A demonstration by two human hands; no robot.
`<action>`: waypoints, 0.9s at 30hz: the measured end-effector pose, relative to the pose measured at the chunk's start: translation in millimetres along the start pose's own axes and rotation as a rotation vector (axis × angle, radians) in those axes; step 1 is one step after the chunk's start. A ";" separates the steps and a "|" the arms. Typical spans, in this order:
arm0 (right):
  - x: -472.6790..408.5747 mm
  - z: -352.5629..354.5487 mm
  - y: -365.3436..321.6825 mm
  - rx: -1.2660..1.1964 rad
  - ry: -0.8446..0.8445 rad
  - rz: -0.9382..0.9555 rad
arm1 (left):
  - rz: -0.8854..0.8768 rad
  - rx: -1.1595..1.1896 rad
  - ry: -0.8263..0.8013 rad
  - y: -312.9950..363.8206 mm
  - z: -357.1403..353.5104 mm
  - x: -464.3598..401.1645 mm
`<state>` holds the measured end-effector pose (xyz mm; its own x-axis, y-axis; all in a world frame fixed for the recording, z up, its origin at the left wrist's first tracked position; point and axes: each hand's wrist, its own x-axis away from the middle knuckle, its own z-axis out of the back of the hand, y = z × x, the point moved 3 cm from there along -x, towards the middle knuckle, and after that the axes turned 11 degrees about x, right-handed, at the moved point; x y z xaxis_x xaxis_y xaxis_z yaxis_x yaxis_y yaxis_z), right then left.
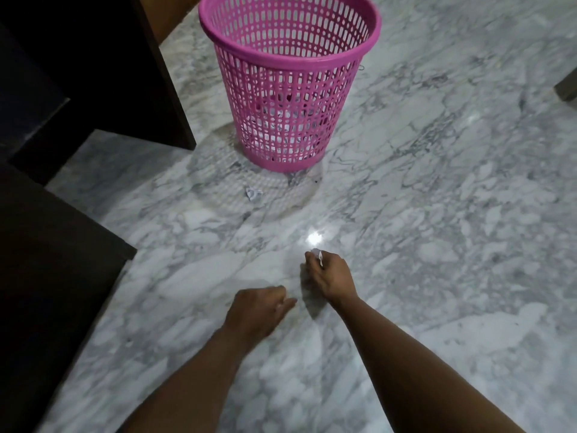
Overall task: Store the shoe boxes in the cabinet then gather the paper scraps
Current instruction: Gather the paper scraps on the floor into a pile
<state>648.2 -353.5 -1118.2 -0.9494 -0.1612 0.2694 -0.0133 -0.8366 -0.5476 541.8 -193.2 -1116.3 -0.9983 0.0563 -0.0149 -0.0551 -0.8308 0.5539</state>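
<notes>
My right hand [329, 275] is low over the marble floor, fingers closed on a small white paper scrap [317, 254] that pokes out above the knuckles. To its left my left hand [257, 309] hovers loosely curled, and nothing shows inside it. Another crumpled paper scrap [253, 193] lies on the floor just in front of a pink mesh waste basket [290, 79]. White paper shows through the basket's lower holes. No shoe boxes are in view.
Dark wooden furniture [78, 73] fills the left side, with a lower dark block [46, 276] at near left. A dark object's corner [566, 87] shows at the right edge. Grey-veined marble floor [437, 198] spreads to the right.
</notes>
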 end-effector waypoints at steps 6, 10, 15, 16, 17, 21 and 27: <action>3.3 -2.6 1.5 0.028 0.021 -0.030 | 0.314 0.187 0.302 -27.8 70.6 -65.9; 4.2 -4.4 -4.8 0.109 0.015 -0.013 | 0.318 0.143 0.288 -44.3 90.8 -118.6; -1.2 -8.9 -0.6 0.131 0.037 -0.003 | 0.313 0.005 0.166 -63.7 84.5 -166.0; -2.4 -10.1 1.2 0.141 0.048 0.004 | 0.314 -0.017 0.128 -66.4 81.0 -174.3; -4.0 -11.4 2.7 0.157 0.057 0.014 | 0.317 -0.056 0.073 -69.5 76.3 -181.7; -11.0 -14.8 5.7 0.205 0.058 0.020 | 0.316 -0.184 -0.120 -83.5 47.7 -196.5; -10.0 -13.7 2.3 0.208 0.054 0.033 | 0.077 -0.281 -0.003 -60.2 36.9 -160.5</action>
<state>653.4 -346.7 -1133.0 -0.9639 -0.1669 0.2074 0.0782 -0.9221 -0.3789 706.0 -131.8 -1116.5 -0.9997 -0.0115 0.0208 0.0173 -0.9536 0.3007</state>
